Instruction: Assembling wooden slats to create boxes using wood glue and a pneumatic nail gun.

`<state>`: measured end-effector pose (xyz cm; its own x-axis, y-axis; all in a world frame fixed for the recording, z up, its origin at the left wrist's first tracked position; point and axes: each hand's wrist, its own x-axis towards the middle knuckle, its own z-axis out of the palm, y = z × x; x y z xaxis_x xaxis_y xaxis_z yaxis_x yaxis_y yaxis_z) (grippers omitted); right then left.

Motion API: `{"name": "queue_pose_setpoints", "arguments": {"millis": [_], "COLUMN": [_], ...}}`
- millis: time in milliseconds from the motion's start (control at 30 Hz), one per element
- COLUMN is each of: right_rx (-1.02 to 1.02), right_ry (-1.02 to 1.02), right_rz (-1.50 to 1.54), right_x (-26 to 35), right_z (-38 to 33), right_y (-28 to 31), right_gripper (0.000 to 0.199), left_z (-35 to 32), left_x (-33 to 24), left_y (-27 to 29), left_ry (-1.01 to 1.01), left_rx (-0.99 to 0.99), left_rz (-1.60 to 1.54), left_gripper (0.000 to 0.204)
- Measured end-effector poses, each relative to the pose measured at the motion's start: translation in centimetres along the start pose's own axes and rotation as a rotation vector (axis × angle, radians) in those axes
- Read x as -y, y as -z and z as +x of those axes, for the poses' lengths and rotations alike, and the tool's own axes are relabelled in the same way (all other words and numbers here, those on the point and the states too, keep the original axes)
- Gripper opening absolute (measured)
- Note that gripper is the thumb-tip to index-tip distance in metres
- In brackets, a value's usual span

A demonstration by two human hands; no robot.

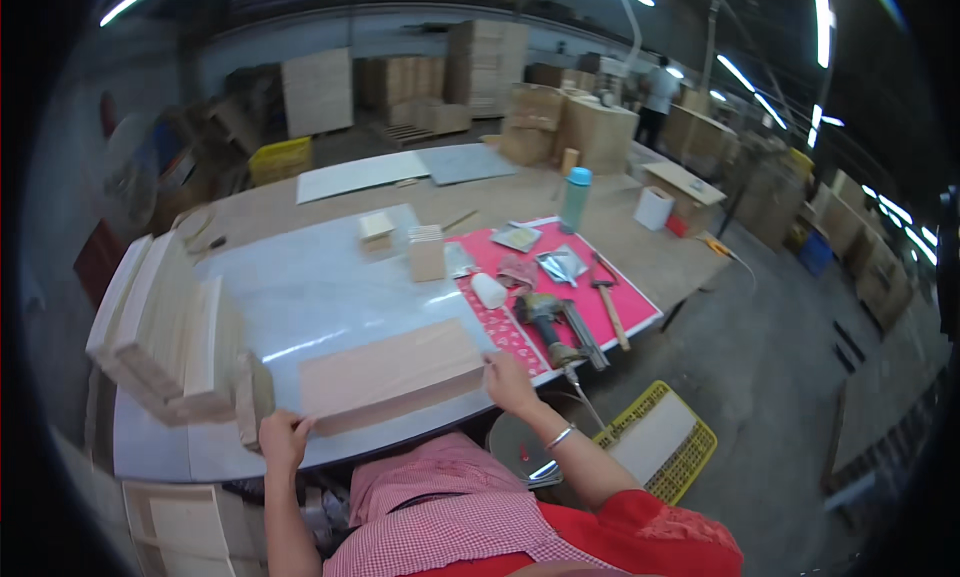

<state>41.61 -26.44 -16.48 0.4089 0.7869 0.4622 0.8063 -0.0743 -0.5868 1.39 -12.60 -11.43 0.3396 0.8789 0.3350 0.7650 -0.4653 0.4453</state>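
A long, low box of pale wood (392,369) lies flat at the near edge of the work table, its smooth broad face up. My left hand (283,439) pinches its near left corner. At the right end, my right hand (510,382) has its fingers closed on the other corner. Beside my left hand stands a small wooden block (254,399), and behind that a stack of pale wooden boxes (165,327) on edge. A nail gun (547,327) with an air hose rests on a pink sheet (625,295) to the right of the box.
A hammer (608,307), a white cup (488,291) and a green bottle (575,201) stand or lie around the pink sheet. Small wooden pieces (426,255) sit mid-table. Below the table's right edge is a yellow crate (700,447). Far off, a person (658,97) stands near stacked boards.
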Motion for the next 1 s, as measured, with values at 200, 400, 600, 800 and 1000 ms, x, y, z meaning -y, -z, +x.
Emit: {"name": "queue_pose_setpoints", "arguments": {"millis": [200,400,600,800,1000], "right_rx": [-0.019,-0.011,0.136,0.272,0.297], "right_ry": [-0.045,-0.078,-0.041,0.031,0.112], "right_rz": [0.045,0.098,-0.097,-0.132,-0.004], "right_x": [1.8,2.1,3.2,1.7,0.8], "right_z": [-0.2,-0.3,0.4,2.3,3.2], "right_y": [0.3,1.5,3.5,4.2,4.3], "right_gripper": [0.021,0.019,0.022,0.022,0.022], "left_z": [0.0,-0.1,-0.1,0.2,0.6], "left_x": [-1.1,-0.9,-0.5,-0.8,-0.9], "left_y": [0.4,-0.1,0.1,0.2,0.2], "left_ry": [0.027,0.015,0.015,0.025,0.022], "left_rx": [-0.017,-0.054,-0.051,-0.026,-0.032], "left_rz": [0.019,-0.038,-0.046,-0.081,-0.163], "left_gripper": [0.022,0.021,0.024,0.024,0.021]}}
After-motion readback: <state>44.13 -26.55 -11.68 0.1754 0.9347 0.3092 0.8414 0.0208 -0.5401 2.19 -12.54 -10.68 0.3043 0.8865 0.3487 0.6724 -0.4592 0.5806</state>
